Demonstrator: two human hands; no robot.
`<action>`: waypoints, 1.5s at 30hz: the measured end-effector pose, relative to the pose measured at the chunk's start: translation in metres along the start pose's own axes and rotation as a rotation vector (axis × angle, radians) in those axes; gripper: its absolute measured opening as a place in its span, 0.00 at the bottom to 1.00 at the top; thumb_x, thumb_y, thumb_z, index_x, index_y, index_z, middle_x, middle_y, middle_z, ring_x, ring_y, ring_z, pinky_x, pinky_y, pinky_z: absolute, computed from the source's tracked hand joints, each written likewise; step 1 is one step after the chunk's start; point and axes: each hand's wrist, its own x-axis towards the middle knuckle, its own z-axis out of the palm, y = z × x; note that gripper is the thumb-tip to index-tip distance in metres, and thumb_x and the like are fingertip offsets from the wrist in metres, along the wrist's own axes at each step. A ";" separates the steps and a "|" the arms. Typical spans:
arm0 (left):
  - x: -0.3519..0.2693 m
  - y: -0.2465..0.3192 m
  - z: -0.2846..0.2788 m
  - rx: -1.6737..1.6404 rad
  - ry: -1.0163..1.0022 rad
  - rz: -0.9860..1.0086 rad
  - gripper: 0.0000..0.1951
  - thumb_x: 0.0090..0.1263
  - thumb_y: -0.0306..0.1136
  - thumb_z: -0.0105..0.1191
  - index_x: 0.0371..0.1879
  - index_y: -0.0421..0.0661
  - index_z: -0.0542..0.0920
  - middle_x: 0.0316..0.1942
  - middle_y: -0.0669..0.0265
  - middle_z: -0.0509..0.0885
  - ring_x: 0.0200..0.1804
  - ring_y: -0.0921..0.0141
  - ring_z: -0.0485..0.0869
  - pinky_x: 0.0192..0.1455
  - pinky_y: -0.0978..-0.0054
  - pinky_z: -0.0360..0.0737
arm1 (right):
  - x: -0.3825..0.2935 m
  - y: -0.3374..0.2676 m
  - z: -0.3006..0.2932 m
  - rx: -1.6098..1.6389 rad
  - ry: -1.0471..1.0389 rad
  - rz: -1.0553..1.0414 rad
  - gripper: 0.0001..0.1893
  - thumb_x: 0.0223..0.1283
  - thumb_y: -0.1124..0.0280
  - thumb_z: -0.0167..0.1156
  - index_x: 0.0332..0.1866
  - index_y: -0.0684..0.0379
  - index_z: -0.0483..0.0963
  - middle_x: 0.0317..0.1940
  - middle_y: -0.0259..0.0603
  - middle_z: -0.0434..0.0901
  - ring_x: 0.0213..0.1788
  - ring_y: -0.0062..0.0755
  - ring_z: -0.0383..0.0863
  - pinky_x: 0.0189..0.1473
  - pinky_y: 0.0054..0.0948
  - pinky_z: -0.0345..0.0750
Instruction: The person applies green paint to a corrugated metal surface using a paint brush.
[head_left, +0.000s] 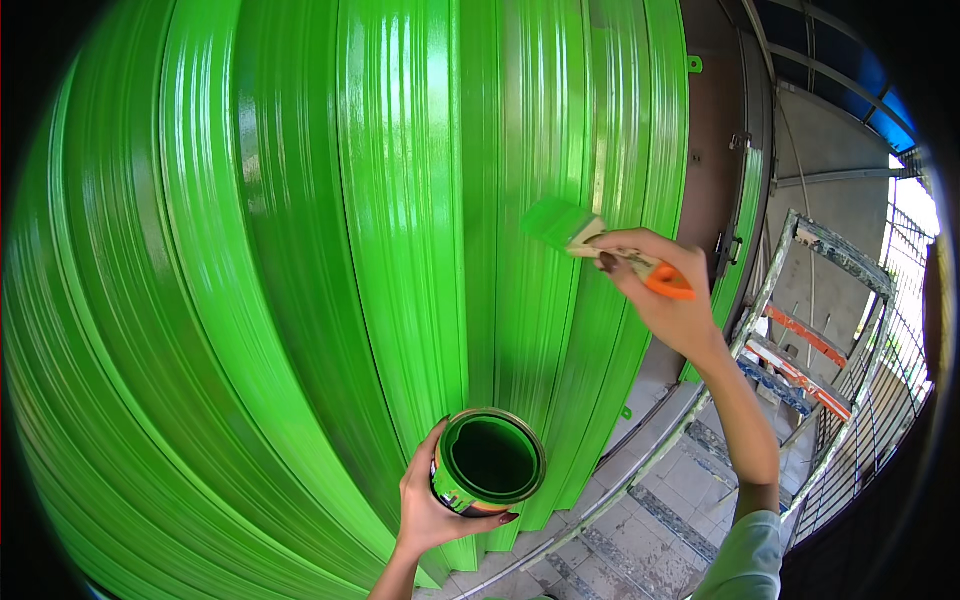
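Note:
A wide panel of ribbed metal sheet (405, 247), bright green and glossy, fills the left and middle of the head view. My right hand (664, 292) grips the handle of a flat paintbrush (585, 244), wooden with an orange end. The green-coated bristles, slightly blurred, lie over the panel's right part; whether they touch it I cannot tell. At the bottom middle, my left hand (442, 495) is wrapped around an open paint can (491, 461). Dark green paint shows inside, and green drips run down its outer wall.
A paint-spattered stepladder (840, 255) stands at the right, before a metal grille (862, 457). Between it and the panel is a brown door (709, 142) with a bolt. Grey floor tiles (622, 540) show below. A green tab (695, 64) sticks out from the panel's right edge.

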 end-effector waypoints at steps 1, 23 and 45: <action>-0.002 0.000 0.000 0.001 0.004 0.003 0.54 0.28 0.44 0.77 0.60 0.35 0.65 0.50 0.52 0.79 0.52 0.59 0.80 0.58 0.63 0.75 | 0.006 0.007 0.004 0.001 0.000 -0.006 0.10 0.53 0.82 0.57 0.41 0.61 0.79 0.30 0.40 0.83 0.31 0.23 0.82 0.36 0.21 0.78; -0.023 -0.003 -0.005 -0.046 -0.016 -0.122 0.54 0.25 0.37 0.78 0.60 0.34 0.65 0.52 0.56 0.79 0.54 0.64 0.79 0.61 0.65 0.72 | -0.027 0.052 0.084 -0.478 0.016 -0.478 0.06 0.37 0.71 0.61 0.23 0.57 0.71 0.19 0.35 0.69 0.14 0.26 0.69 0.15 0.24 0.70; -0.036 -0.002 -0.007 0.010 -0.059 -0.111 0.55 0.27 0.43 0.78 0.60 0.34 0.64 0.50 0.52 0.79 0.52 0.59 0.80 0.58 0.63 0.75 | -0.056 0.063 0.098 -0.422 0.019 -0.493 0.06 0.39 0.72 0.61 0.24 0.56 0.71 0.21 0.35 0.68 0.15 0.26 0.71 0.15 0.25 0.70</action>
